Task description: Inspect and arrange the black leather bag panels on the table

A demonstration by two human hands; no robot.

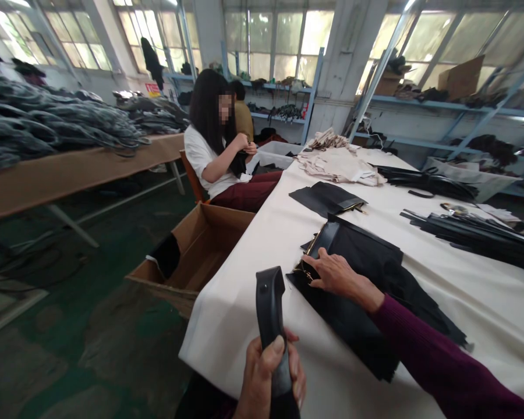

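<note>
My left hand [268,372] is wrapped round a folded black leather strap [269,308], thumb pressed on its front. The strap stands upright near the table's front edge, with a round stud near its top. My right hand [334,273] reaches over a pile of black fabric pieces [371,250], index finger and thumb apart. Its fingertips are at the brass zipper [310,247] along the pile's left edge; a gold-coloured pull dangles there. Whether they grip anything is hard to see, but the fingers look stretched out. Just beyond lies another black piece [323,198] with a zipper.
A cardboard box [196,256] with a dark cloth over its side stands left of the white table [231,314]. Black strips [475,233] and beige pieces [336,163] lie farther back. A co-worker [213,145] sits beyond the box, holding something dark.
</note>
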